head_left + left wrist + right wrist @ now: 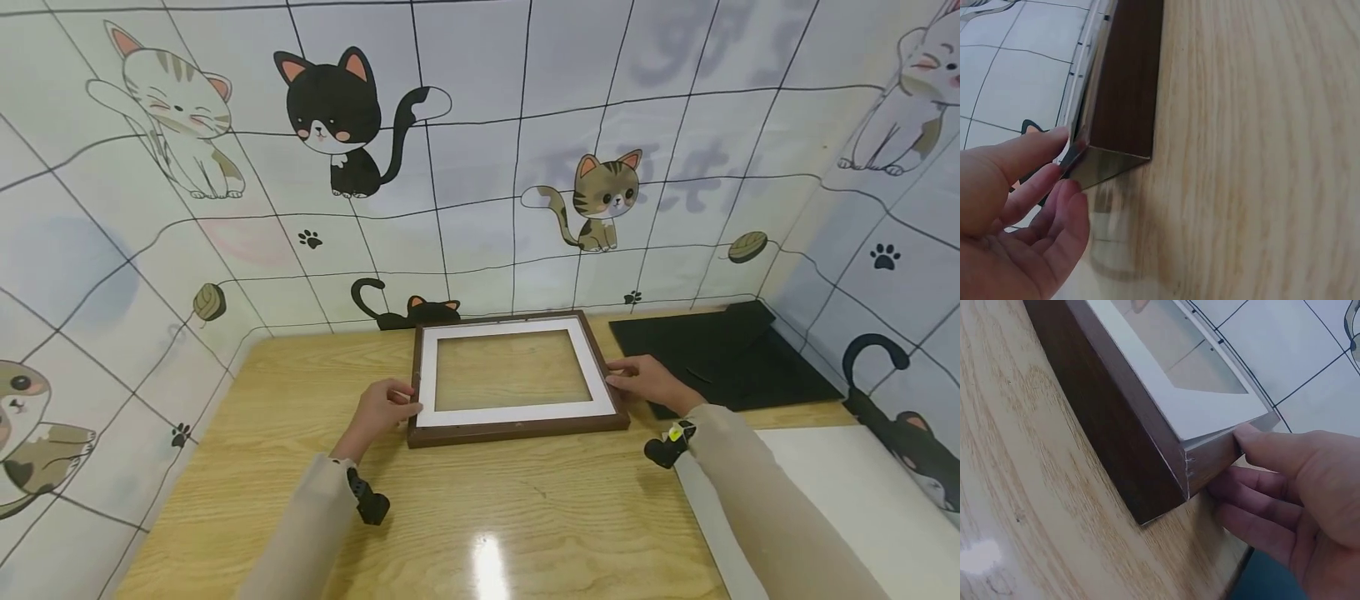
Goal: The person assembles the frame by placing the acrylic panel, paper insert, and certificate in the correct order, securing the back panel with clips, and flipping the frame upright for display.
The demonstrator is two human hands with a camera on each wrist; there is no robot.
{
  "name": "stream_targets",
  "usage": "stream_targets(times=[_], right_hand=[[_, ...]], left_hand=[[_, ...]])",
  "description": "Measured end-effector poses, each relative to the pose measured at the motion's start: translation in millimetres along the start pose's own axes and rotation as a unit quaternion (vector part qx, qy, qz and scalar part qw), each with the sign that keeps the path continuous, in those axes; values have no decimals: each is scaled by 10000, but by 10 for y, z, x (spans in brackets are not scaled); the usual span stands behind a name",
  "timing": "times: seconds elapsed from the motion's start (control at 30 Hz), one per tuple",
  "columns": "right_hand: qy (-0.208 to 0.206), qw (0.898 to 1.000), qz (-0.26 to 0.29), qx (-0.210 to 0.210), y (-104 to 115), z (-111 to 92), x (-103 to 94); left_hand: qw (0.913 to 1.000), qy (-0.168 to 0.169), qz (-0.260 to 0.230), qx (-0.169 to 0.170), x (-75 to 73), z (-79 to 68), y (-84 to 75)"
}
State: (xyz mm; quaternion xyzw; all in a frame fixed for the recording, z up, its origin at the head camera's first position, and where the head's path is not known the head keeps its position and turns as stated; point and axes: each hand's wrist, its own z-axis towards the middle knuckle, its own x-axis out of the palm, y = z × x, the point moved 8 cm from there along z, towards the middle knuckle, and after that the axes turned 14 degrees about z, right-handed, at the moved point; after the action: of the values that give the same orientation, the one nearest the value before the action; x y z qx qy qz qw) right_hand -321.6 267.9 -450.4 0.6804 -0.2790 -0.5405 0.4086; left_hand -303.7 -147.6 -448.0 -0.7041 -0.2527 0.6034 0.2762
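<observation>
A dark brown picture frame (pixel 517 430) lies on the wooden table, with a white mat (pixel 429 375) inside it. Through the mat's rectangular window the wood grain of the table shows. My left hand (pixel 382 408) holds the frame's left side near the front corner, thumb on the upper edge. On the opposite side, my right hand (pixel 652 382) grips the frame's right edge. Its thumb presses the top rim in the right wrist view, while the other fingers curl against the outer side, partly hidden. At that corner the mat (pixel 1204 412) sits slightly raised from the rim.
A black panel (pixel 720 358) lies at the back right, a small dark piece on its far corner. In front of it is a white sheet or board (pixel 817 492), partly under my right sleeve. Cat-printed wall covering (pixel 480 167) surrounds the table (pixel 487 500) on three sides.
</observation>
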Motion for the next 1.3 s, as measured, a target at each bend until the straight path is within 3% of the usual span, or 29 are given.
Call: stream_targets(times=[0.17, 0.57, 0.8, 0.97, 1.3], right_hand=[[45, 10000, 17, -2, 17, -16, -3], [35, 10000, 19, -23, 46, -40, 17], [-11, 9999, 107, -76, 20, -33, 7], [-5, 9999, 66, -114, 11, -36, 11], [-47, 10000, 20, -76, 22, -35, 20]], left_hand=[[9997, 130, -170, -83, 35, -16, 25], [9994, -180, 18, -306, 70, -2, 32], [9992, -229, 294, 148, 77, -23, -40], [9989, -188, 314, 277, 84, -29, -74], [9926, 396, 691, 922, 119, -59, -137]])
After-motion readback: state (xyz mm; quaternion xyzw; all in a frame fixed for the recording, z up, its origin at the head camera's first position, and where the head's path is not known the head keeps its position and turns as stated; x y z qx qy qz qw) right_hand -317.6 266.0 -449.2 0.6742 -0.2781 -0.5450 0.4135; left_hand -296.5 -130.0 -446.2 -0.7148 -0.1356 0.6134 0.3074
